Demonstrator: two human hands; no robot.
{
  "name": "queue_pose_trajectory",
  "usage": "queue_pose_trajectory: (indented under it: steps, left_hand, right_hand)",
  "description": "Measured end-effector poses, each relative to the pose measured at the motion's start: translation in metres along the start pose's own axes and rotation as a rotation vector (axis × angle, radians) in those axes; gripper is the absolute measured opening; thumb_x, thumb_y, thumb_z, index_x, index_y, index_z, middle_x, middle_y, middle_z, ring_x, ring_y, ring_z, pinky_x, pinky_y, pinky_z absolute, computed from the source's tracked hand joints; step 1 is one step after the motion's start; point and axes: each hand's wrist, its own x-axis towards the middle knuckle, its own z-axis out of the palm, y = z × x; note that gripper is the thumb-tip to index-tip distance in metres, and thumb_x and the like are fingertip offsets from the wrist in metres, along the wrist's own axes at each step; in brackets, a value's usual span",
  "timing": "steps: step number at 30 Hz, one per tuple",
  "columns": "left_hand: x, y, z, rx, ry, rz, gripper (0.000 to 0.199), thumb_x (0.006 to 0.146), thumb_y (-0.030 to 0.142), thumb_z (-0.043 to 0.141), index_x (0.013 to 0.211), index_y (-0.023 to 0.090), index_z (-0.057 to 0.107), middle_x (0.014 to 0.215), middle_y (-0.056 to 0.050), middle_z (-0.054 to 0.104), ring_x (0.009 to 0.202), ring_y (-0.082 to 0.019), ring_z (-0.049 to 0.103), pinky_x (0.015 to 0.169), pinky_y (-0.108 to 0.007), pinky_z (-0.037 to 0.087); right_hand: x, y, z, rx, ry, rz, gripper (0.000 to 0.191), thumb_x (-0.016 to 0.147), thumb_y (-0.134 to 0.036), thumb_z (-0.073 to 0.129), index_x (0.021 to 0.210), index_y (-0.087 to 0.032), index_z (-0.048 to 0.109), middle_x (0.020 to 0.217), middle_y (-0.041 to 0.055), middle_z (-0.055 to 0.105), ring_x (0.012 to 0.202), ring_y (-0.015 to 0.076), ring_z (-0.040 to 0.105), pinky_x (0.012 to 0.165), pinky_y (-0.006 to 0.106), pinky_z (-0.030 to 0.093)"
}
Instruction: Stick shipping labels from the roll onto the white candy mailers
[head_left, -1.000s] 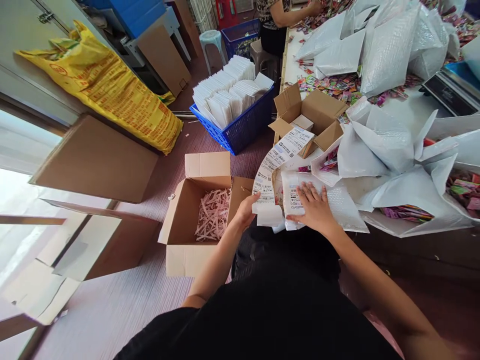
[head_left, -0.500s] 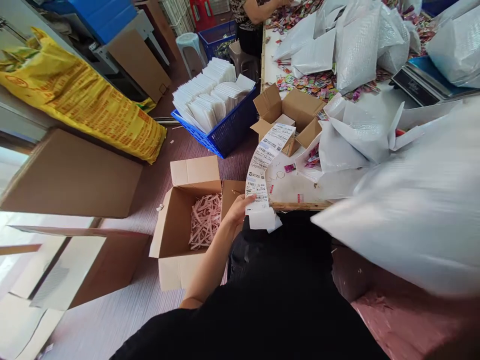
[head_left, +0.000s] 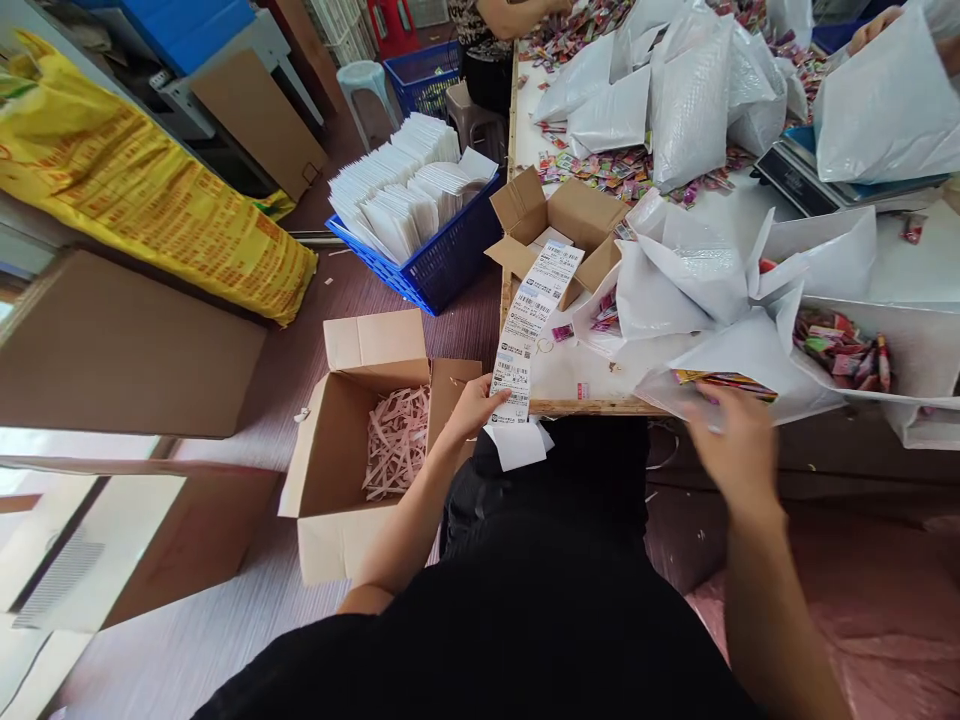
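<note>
My left hand (head_left: 478,408) is closed on a strip of printed shipping labels (head_left: 517,340), which runs up over the table edge to a small open carton (head_left: 581,215). Its loose white end hangs below my fingers, in front of my black trousers. Blurred by motion, my right hand (head_left: 739,440) is at the near edge of an open white bubble mailer (head_left: 742,350) with yellow packets showing in its mouth; whether its fingers hold anything is unclear. Beside it, another open mailer (head_left: 911,345) contains small red packets (head_left: 844,345).
A floor carton (head_left: 341,440) contains pink paper shreds. Behind it stands a blue basket (head_left: 465,250) of white mailers. Filled mailers (head_left: 694,100) and scattered packets cover the far table. Another person's hand (head_left: 874,30) is by a mailer on the scale (head_left: 795,175).
The large blurred white mailer at right has left the view, uncovering open mailers and my right hand. My left hand still holds the label strip. Another person's hand now appears near the scale.
</note>
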Motion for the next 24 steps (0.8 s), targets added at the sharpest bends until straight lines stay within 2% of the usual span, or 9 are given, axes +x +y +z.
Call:
queue_pose_trajectory:
  steps: [3, 6, 8, 10, 12, 14, 17, 20, 24]
  left_hand:
    - [-0.001, 0.000, -0.005, 0.192, 0.042, 0.064, 0.030, 0.073, 0.028, 0.077, 0.099, 0.014, 0.072, 0.088, -0.009, 0.076, 0.082, -0.025, 0.070, 0.071, -0.031, 0.053]
    - [-0.003, -0.002, -0.013, 0.421, 0.088, 0.054, 0.041, 0.082, 0.022, 0.067, 0.123, 0.015, 0.064, 0.088, -0.008, 0.076, 0.082, -0.024, 0.070, 0.076, -0.034, 0.053]
    - [-0.003, -0.005, -0.014, 0.590, 0.196, 0.088, 0.048, 0.085, 0.019, 0.064, 0.132, 0.016, 0.057, 0.098, -0.010, 0.074, 0.092, -0.025, 0.069, 0.086, -0.038, 0.052]
    - [-0.001, -0.007, -0.008, 0.745, 0.345, 0.201, 0.047, 0.085, 0.020, 0.064, 0.132, 0.016, 0.057, 0.114, -0.014, 0.069, 0.107, -0.028, 0.064, 0.098, -0.045, 0.048]
    - [0.002, -0.009, 0.007, 0.831, 0.408, 0.349, 0.040, 0.087, 0.021, 0.062, 0.127, 0.016, 0.060, 0.123, -0.016, 0.064, 0.117, -0.030, 0.058, 0.104, -0.048, 0.044]
    - [0.004, -0.009, 0.028, 0.821, 0.331, 0.461, 0.033, 0.089, 0.021, 0.060, 0.122, 0.016, 0.062, 0.121, -0.016, 0.064, 0.118, -0.030, 0.057, 0.104, -0.048, 0.044]
    - [0.003, -0.009, 0.059, 0.675, 0.081, 0.469, 0.027, 0.089, 0.022, 0.060, 0.115, 0.016, 0.065, 0.112, -0.012, 0.068, 0.104, -0.024, 0.063, 0.098, -0.042, 0.049]
    - [0.001, -0.011, 0.081, 0.382, -0.080, 0.266, 0.027, 0.092, 0.034, 0.058, 0.111, 0.016, 0.064, 0.097, -0.010, 0.070, 0.086, -0.019, 0.067, 0.083, -0.036, 0.054]
    - [0.002, -0.014, 0.100, -0.099, -0.254, -0.151, 0.051, 0.088, 0.061, 0.057, 0.106, 0.013, 0.061, 0.090, -0.011, 0.071, 0.076, -0.019, 0.069, 0.073, -0.035, 0.056]
  right_hand:
    - [0.018, -0.011, 0.046, -0.159, -0.262, 0.082, 0.032, 0.091, -0.028, 0.052, 0.109, -0.008, 0.069, 0.102, 0.0225, 0.068, 0.099, 0.0356, 0.061, 0.088, 0.050, 0.045]
    - [0.023, -0.015, 0.071, -0.141, -0.469, 0.097, 0.029, 0.090, -0.013, 0.043, 0.093, -0.011, 0.071, 0.097, 0.0178, 0.069, 0.090, 0.0291, 0.063, 0.084, 0.042, 0.043]
    - [0.019, -0.015, 0.074, -0.130, -0.435, 0.134, 0.027, 0.092, -0.016, 0.043, 0.096, -0.012, 0.069, 0.101, 0.0163, 0.068, 0.094, 0.0287, 0.062, 0.086, 0.040, 0.041]
    - [0.017, -0.016, 0.074, -0.159, -0.329, 0.215, 0.026, 0.093, -0.026, 0.050, 0.108, -0.010, 0.065, 0.108, 0.0189, 0.066, 0.103, 0.0323, 0.059, 0.090, 0.042, 0.039]
    - [0.025, -0.020, 0.078, -0.162, -0.217, 0.344, 0.043, 0.090, -0.039, 0.060, 0.117, -0.006, 0.059, 0.114, 0.0237, 0.063, 0.108, 0.0360, 0.057, 0.092, 0.044, 0.039]
    - [0.041, -0.023, 0.085, -0.112, -0.134, 0.496, 0.049, 0.087, -0.044, 0.061, 0.116, -0.004, 0.057, 0.114, 0.0264, 0.062, 0.108, 0.0370, 0.057, 0.092, 0.045, 0.039]
    - [0.065, -0.027, 0.093, 0.020, -0.096, 0.607, 0.033, 0.090, -0.031, 0.049, 0.107, -0.006, 0.061, 0.102, 0.0234, 0.066, 0.097, 0.0333, 0.060, 0.088, 0.043, 0.041]
    - [0.061, -0.036, 0.089, 0.188, -0.084, 0.478, 0.034, 0.086, -0.028, 0.044, 0.106, -0.009, 0.063, 0.094, 0.0195, 0.068, 0.086, 0.0300, 0.061, 0.081, 0.040, 0.045]
    - [0.020, -0.070, 0.074, 0.435, -0.162, 0.231, 0.033, 0.085, -0.038, 0.046, 0.100, -0.015, 0.063, 0.089, 0.0147, 0.069, 0.085, 0.0271, 0.063, 0.080, 0.037, 0.048]
